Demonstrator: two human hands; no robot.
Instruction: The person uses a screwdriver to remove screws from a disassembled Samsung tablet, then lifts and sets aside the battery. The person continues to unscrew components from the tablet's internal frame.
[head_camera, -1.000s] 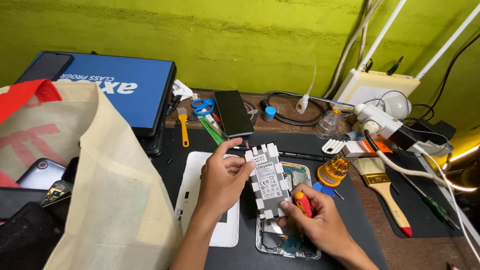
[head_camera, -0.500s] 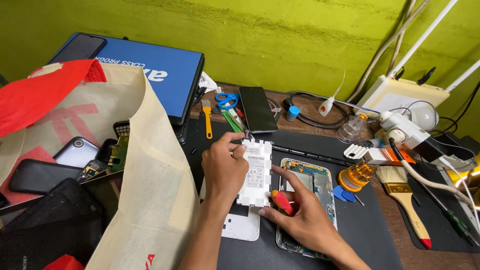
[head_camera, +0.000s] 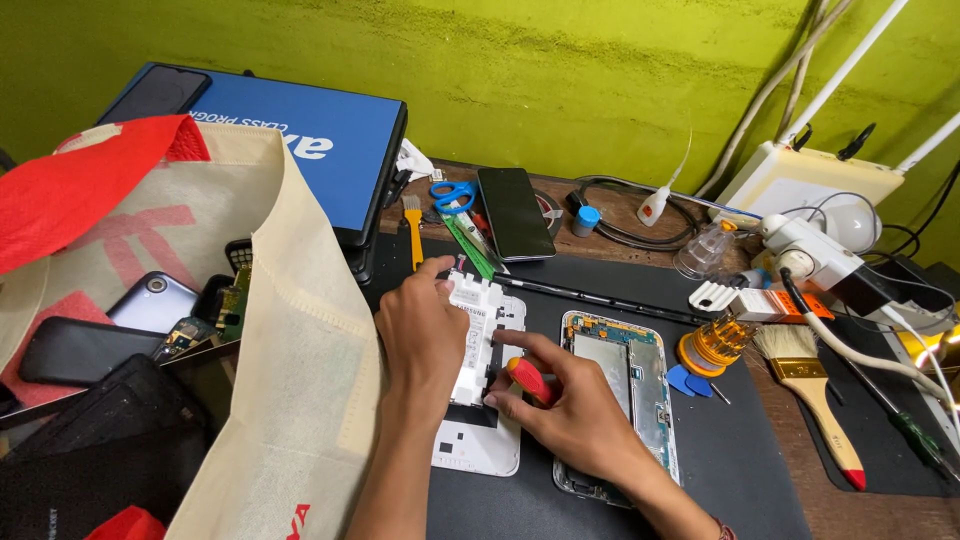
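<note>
My left hand (head_camera: 425, 335) grips a white plastic inner frame (head_camera: 474, 335) and holds it edge-on over a white back cover (head_camera: 478, 450) lying on the black mat (head_camera: 700, 450). My right hand (head_camera: 570, 410) holds a small red-handled screwdriver (head_camera: 530, 380), and its forefinger touches the frame's right edge. Just right of my hands lies an opened phone (head_camera: 625, 375) with its circuit board and metal shield showing. My right wrist covers its lower end.
A beige cloth bag (head_camera: 290, 330) full of old phones fills the left. Behind it lies a blue case (head_camera: 300, 150). At the back are scissors (head_camera: 452, 195), a black phone (head_camera: 513, 212) and cables. On the right are a screwdriver bit holder (head_camera: 712, 345) and a brush (head_camera: 815, 395).
The view has swung left, showing more of the bag. My left hand has lowered the white frame towards the back cover and turned it edge-on. My right hand has followed it left.
</note>
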